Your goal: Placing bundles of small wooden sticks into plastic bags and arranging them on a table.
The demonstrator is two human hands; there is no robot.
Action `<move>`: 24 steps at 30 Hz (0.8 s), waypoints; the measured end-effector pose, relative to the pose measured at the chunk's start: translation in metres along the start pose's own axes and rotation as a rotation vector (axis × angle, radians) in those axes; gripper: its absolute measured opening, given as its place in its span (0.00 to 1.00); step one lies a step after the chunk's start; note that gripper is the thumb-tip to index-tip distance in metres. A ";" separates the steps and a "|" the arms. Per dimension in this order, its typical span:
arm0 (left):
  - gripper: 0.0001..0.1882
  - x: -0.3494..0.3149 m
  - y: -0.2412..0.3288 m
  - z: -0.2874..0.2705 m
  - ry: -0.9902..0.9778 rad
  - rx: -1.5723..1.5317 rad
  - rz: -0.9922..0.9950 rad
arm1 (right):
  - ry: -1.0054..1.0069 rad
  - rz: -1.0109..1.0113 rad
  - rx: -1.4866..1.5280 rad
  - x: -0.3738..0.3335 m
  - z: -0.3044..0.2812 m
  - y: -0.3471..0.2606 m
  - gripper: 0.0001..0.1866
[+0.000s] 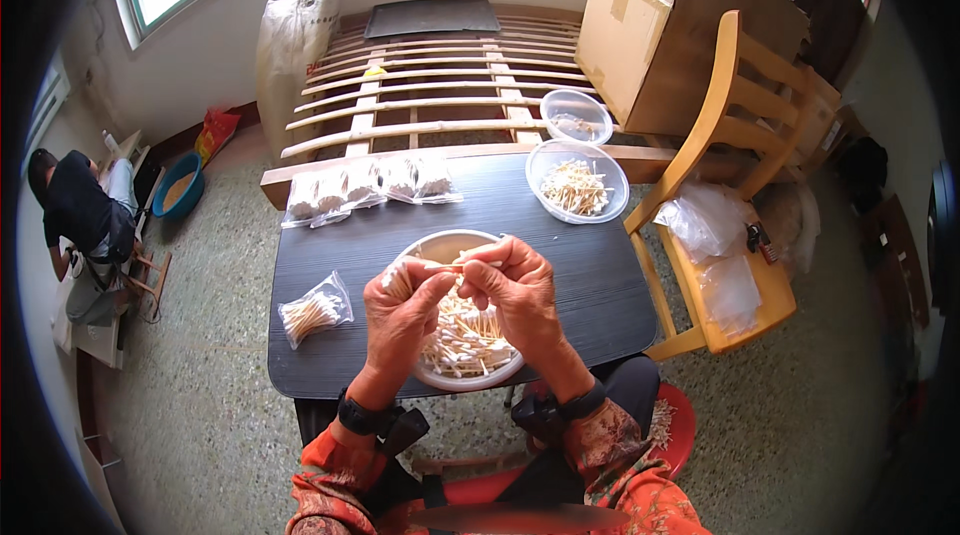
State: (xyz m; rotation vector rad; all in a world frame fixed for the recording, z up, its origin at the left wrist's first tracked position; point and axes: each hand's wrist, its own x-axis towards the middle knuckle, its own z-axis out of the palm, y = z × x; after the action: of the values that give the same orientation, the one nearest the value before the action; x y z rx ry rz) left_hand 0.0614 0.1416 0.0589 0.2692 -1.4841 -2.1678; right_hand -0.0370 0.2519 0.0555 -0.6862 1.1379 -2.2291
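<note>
Both my hands are raised over a white bowl (470, 383) heaped with loose cotton swabs (465, 342). My left hand (405, 310) is closed around a small bunch of cotton swabs (397, 280), their white tips showing by the fingers. Thumb and fingers of my right hand (520, 295) are pinched on a cotton swab (445, 268) that spans the gap between the hands. On the dark table (350, 345), left of the bowl, lies a clear bag of swabs (316, 310). Several more filled bags (365, 183) are lined up along the far left edge.
A clear tub (535, 203) of swabs stands at the table's far right, with another tub (577, 115) behind it. A wooden chair (745, 305) bearing plastic bags (705, 220) is at the right. Beyond are a slatted frame (400, 125) and large carton (620, 45). Another person (80, 200) sits far left.
</note>
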 end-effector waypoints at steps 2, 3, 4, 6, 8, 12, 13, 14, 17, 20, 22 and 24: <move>0.05 0.001 0.001 0.002 0.044 -0.090 0.030 | -0.023 0.009 -0.041 0.001 -0.004 -0.002 0.07; 0.05 0.002 0.001 0.003 0.043 -0.115 0.012 | -0.056 0.037 -0.076 0.002 -0.007 0.000 0.08; 0.05 0.003 0.001 0.003 0.038 -0.118 0.010 | -0.087 0.067 -0.110 0.002 -0.008 -0.002 0.08; 0.05 0.004 0.000 0.004 0.040 -0.127 0.037 | -0.077 0.076 -0.115 0.001 -0.004 -0.006 0.09; 0.04 0.004 0.000 0.004 0.060 -0.074 0.030 | -0.089 0.104 -0.216 0.001 0.001 -0.008 0.09; 0.04 0.005 -0.001 0.001 0.058 -0.051 0.044 | -0.106 0.041 -0.297 0.002 0.001 -0.001 0.09; 0.05 0.004 0.000 0.002 0.054 -0.046 0.038 | -0.096 0.027 -0.325 0.002 0.002 -0.001 0.08; 0.05 0.003 0.001 0.003 0.052 -0.040 0.033 | -0.091 0.031 -0.324 0.001 0.002 -0.002 0.08; 0.08 0.005 0.002 0.001 0.037 -0.044 0.015 | -0.103 0.008 -0.418 0.002 0.002 -0.001 0.08; 0.09 0.004 0.002 0.001 0.032 -0.047 0.003 | -0.086 0.020 -0.415 0.001 0.004 0.000 0.09; 0.10 0.005 0.001 0.002 0.027 -0.051 -0.006 | -0.076 0.031 -0.413 0.000 0.004 -0.001 0.09; 0.11 0.004 0.003 0.006 0.010 -0.007 -0.010 | -0.083 0.026 -0.461 0.000 0.002 0.000 0.10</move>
State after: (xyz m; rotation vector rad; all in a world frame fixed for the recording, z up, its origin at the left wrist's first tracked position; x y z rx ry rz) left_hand 0.0560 0.1432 0.0645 0.2854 -1.4727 -2.1752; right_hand -0.0361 0.2507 0.0570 -0.9282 1.6258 -1.9079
